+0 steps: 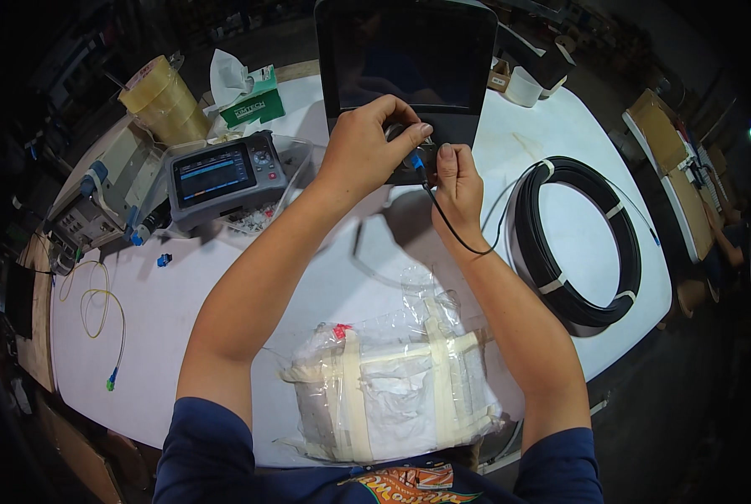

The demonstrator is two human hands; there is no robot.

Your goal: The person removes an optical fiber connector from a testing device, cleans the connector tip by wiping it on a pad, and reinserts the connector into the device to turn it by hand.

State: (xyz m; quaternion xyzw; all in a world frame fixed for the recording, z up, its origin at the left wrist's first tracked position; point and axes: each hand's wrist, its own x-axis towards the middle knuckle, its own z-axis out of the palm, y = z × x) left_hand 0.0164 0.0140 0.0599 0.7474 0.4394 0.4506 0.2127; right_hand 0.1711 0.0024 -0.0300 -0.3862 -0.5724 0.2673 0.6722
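In front of a dark-screened monitor-like device [405, 59], my two hands meet at its lower front. My left hand [367, 144] is closed, its thumb and forefinger pinched together over something small I cannot make out. Just under that thumb sits a blue fibre-optic connector [417, 160] on a black cable [444, 217]. My right hand [459, 186] is closed just right of the connector, thumb up; what lies in its fingers is hidden. The cable loops down past my right wrist and up toward a tied black cable coil [530, 239] on the right.
A handheld tester [216, 181] with a lit screen rests by a clear bin [295, 160] at left. Behind are tape rolls [164, 101] and a green tissue box [258, 99]. A taped, plastic-wrapped bundle [392, 395] lies nearest me. A yellow patch cord [98, 294] lies far left.
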